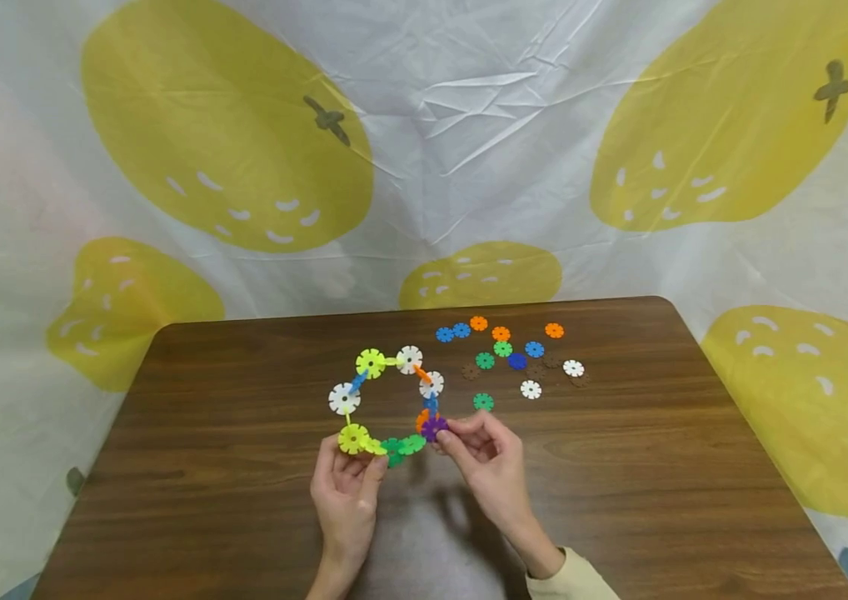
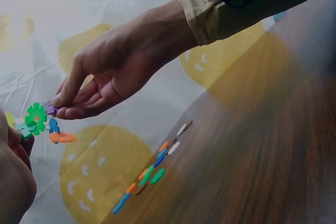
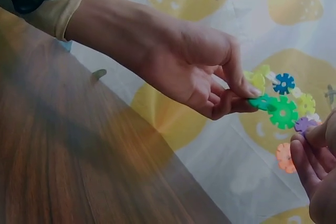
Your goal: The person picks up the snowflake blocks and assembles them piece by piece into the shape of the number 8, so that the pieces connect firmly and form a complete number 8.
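Both hands hold up a ring of slotted plastic flower discs (image 1: 344, 399) above the table, in white, yellow, blue, orange and green. My left hand (image 1: 347, 508) grips its near side; the right wrist view shows the thumb and fingers pinching a green disc (image 3: 261, 103) beside a lighter green disc (image 3: 283, 113). Between thumb and fingertips of my right hand (image 1: 497, 471) is a purple disc (image 1: 435, 429) at the ring's near right corner. It overlaps an orange disc (image 1: 421, 421) in the head view and sits against the green disc (image 2: 36, 117) in the left wrist view.
Several loose discs lie at the back right of the brown table (image 1: 656, 467), among them an orange disc (image 1: 555, 331), a white disc (image 1: 573, 368) and a green disc (image 1: 483, 402). A fruit-patterned cloth (image 1: 424, 183) hangs behind the table.
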Motion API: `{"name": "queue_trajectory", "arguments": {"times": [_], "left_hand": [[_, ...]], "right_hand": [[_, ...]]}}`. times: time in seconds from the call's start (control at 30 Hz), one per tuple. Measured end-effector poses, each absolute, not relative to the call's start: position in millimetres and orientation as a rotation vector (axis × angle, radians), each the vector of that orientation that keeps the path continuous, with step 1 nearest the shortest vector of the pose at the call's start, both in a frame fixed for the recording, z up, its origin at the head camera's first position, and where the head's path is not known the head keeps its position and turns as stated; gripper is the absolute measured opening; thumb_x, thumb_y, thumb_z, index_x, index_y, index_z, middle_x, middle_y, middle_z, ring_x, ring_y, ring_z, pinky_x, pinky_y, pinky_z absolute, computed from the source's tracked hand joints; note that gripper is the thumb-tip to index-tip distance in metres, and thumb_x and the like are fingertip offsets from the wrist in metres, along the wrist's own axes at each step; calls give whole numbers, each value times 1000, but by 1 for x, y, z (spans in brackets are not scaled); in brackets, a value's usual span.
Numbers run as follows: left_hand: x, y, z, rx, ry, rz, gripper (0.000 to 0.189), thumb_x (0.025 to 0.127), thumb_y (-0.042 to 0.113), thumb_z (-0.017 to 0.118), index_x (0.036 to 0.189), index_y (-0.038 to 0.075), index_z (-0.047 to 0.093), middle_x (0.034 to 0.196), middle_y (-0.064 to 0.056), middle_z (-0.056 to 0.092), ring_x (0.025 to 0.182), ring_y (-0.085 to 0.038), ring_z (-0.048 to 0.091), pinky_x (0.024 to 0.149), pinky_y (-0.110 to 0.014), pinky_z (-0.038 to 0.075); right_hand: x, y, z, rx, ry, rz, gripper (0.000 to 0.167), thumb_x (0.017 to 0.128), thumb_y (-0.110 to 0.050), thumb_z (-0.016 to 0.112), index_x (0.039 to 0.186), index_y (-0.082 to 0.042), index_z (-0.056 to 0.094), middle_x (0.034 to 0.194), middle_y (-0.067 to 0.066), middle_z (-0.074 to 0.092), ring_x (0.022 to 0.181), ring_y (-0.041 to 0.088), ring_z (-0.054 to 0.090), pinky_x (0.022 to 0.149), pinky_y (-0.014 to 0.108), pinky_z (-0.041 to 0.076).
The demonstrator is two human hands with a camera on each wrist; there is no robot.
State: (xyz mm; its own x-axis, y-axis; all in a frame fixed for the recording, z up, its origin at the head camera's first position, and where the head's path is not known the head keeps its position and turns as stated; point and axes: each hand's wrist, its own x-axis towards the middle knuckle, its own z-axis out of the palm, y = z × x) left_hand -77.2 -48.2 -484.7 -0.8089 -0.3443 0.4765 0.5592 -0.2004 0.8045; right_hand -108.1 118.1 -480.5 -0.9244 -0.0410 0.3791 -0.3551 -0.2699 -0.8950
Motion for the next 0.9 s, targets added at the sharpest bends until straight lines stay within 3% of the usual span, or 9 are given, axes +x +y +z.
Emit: {"name": "queue_trajectory", "arguments": {"times": [0.17,0.37,0.9], "left_hand": [[-75,-45,-481,-311,-1494,-1999,34,76,-30,61,104,-27,42,97,2,65,86,-7,66,76,-17,58],[-76,-45,-481,-383,-1478,-1983,33,75,-33,57,103,-27,41,100,2,64,89,-6,65,78,-17,58],[-71,-42,-475,-357,-1458,-1992,33,76,-30,61,102,-27,42,98,1,65,86,-8,65,77,-17,58]], "right_hand": [[-106,118,-482,482,-1682,2413,19,90,14,64,100,23,50,101,4,76,83,16,75,76,34,63],[-105,117,-483,509,-1635,2462,23,92,13,61,103,23,42,101,4,77,83,15,75,74,32,63],[-100,117,-480,627,-1514,2462,16,87,22,60,94,26,46,102,5,77,83,14,75,73,29,63]]}}
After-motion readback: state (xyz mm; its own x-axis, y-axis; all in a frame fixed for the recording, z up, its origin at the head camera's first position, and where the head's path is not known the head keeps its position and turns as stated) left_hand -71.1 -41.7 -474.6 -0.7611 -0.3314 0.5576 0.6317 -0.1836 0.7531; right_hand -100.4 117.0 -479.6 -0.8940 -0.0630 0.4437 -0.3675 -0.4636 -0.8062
